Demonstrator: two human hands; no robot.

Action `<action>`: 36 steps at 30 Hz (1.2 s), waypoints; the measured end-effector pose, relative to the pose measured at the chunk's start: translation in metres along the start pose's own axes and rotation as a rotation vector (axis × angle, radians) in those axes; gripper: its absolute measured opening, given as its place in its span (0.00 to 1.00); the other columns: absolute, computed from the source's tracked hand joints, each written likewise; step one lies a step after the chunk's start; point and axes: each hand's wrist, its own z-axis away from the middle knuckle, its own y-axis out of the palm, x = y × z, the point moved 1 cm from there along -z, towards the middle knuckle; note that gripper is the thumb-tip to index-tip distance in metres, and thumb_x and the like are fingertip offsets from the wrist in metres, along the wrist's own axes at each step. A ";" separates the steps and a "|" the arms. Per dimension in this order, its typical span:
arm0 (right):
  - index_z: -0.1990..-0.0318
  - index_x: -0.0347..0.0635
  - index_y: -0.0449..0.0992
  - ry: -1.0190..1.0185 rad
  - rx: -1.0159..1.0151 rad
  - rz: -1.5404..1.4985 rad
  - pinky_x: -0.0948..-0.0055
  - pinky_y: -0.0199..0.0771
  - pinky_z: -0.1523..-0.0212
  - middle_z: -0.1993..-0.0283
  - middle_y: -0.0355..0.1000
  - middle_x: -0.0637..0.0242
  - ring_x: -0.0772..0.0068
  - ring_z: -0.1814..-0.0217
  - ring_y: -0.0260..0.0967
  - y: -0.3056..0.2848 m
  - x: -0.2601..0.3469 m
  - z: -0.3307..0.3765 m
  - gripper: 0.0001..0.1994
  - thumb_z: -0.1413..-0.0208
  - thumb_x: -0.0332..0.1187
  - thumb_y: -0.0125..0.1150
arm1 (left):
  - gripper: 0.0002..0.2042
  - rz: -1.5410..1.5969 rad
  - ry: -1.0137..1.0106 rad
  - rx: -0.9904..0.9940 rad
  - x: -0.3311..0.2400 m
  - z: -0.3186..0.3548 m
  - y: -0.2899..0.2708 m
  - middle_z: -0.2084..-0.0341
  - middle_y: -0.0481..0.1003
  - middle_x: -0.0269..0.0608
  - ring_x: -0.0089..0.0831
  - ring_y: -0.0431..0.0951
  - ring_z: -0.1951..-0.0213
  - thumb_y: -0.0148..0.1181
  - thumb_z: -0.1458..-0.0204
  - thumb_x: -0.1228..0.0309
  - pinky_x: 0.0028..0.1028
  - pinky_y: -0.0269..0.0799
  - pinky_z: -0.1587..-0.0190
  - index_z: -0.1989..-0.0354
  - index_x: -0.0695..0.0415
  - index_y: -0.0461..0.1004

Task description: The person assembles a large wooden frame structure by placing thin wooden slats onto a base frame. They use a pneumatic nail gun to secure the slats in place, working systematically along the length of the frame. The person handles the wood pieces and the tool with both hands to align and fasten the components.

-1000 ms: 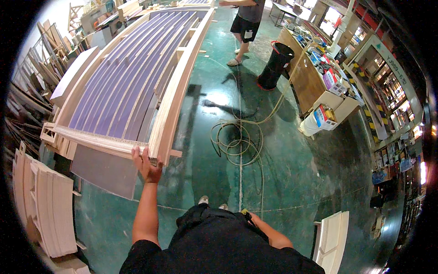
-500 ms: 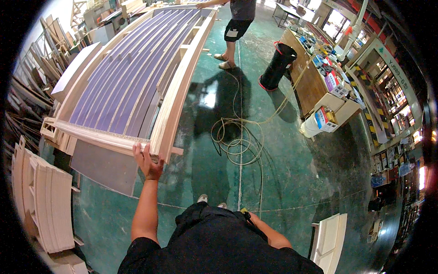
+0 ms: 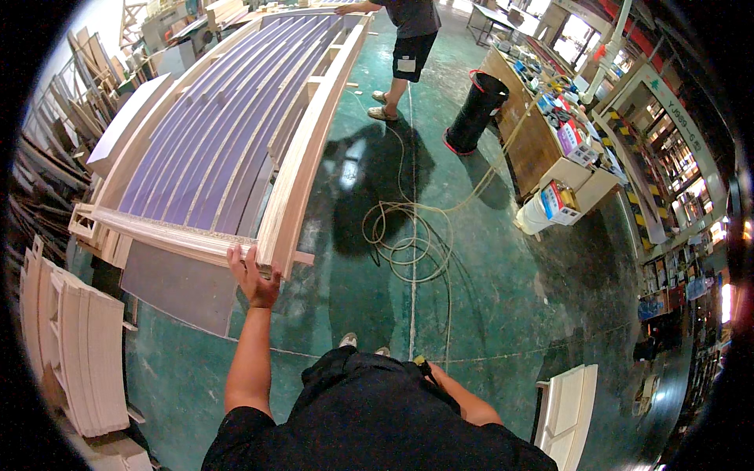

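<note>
A long wooden frame (image 3: 290,200) stretches away from me on the left, with curved pale strips (image 3: 208,177) running over purple-blue panels inside it. My left hand (image 3: 258,284) grips its near right corner, fingers on the end rail and thumb toward the side. My right hand (image 3: 437,375) hangs low beside my body, closed around a small yellow-and-black object (image 3: 425,366); most of it is hidden, so its kind is unclear. At the frame's far end a co-worker's hand (image 3: 351,9) rests on the top edge.
A pale hose (image 3: 408,239) lies coiled on the green floor. Beyond it stand a black cylindrical bin (image 3: 476,114), a cluttered workbench (image 3: 514,129) and a white bucket (image 3: 534,218). Stacked wooden pieces (image 3: 86,353) fill the lower left; a white panel (image 3: 567,416) is at lower right.
The co-worker at the far end has shifted slightly, with one foot moved nearer and the arm further over the frame. My hands stay in nearly the same places.
</note>
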 end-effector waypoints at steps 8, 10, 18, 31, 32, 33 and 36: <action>0.50 0.48 0.79 -0.113 0.098 0.028 0.68 0.75 0.59 0.58 0.78 0.71 0.71 0.60 0.74 0.002 0.003 0.009 0.11 0.35 0.39 0.57 | 0.33 0.007 -0.025 0.024 0.002 0.002 0.000 0.34 0.59 0.63 0.66 0.53 0.30 0.62 0.46 0.46 0.59 0.51 0.30 0.39 0.58 0.69; 0.48 0.48 0.78 -0.150 0.119 -0.073 0.68 0.75 0.56 0.56 0.77 0.73 0.72 0.57 0.73 0.008 0.005 0.015 0.13 0.37 0.37 0.60 | 0.33 -0.015 -0.009 0.027 0.001 0.001 -0.002 0.33 0.59 0.63 0.66 0.53 0.30 0.62 0.45 0.46 0.59 0.51 0.30 0.39 0.58 0.69; 0.41 0.44 0.74 -0.118 -0.040 0.611 0.63 0.75 0.55 0.55 0.79 0.67 0.65 0.55 0.76 -0.018 -0.022 -0.011 0.25 0.47 0.35 0.71 | 0.31 -0.010 0.015 -0.014 0.000 0.001 0.004 0.34 0.60 0.63 0.66 0.53 0.30 0.62 0.45 0.49 0.59 0.50 0.30 0.39 0.59 0.70; 0.53 0.50 0.81 0.186 -0.064 -0.121 0.64 0.76 0.68 0.64 0.79 0.70 0.67 0.67 0.75 0.009 0.027 0.028 0.16 0.33 0.50 0.55 | 0.31 -0.044 -0.011 0.015 -0.002 -0.001 -0.003 0.35 0.61 0.62 0.66 0.54 0.30 0.63 0.47 0.49 0.60 0.52 0.31 0.40 0.58 0.70; 0.55 0.51 0.81 0.246 -0.071 -0.061 0.65 0.75 0.69 0.65 0.79 0.70 0.68 0.69 0.74 0.008 0.029 0.026 0.15 0.33 0.49 0.55 | 0.31 -0.032 -0.014 0.013 -0.002 -0.001 -0.004 0.35 0.61 0.62 0.66 0.55 0.30 0.63 0.47 0.48 0.60 0.52 0.31 0.40 0.58 0.70; 0.56 0.52 0.81 0.192 -0.074 -0.151 0.65 0.74 0.70 0.66 0.79 0.70 0.68 0.69 0.74 0.009 0.024 0.025 0.15 0.34 0.50 0.56 | 0.31 -0.021 -0.018 0.011 -0.004 -0.002 -0.004 0.35 0.61 0.62 0.66 0.55 0.30 0.63 0.47 0.48 0.60 0.52 0.31 0.40 0.58 0.70; 0.58 0.53 0.81 0.123 -0.086 -0.281 0.65 0.73 0.70 0.65 0.79 0.69 0.68 0.68 0.74 0.011 0.013 0.021 0.14 0.36 0.50 0.59 | 0.32 -0.014 0.000 -0.001 -0.007 -0.004 -0.004 0.35 0.61 0.62 0.66 0.55 0.31 0.63 0.46 0.48 0.61 0.52 0.31 0.40 0.58 0.70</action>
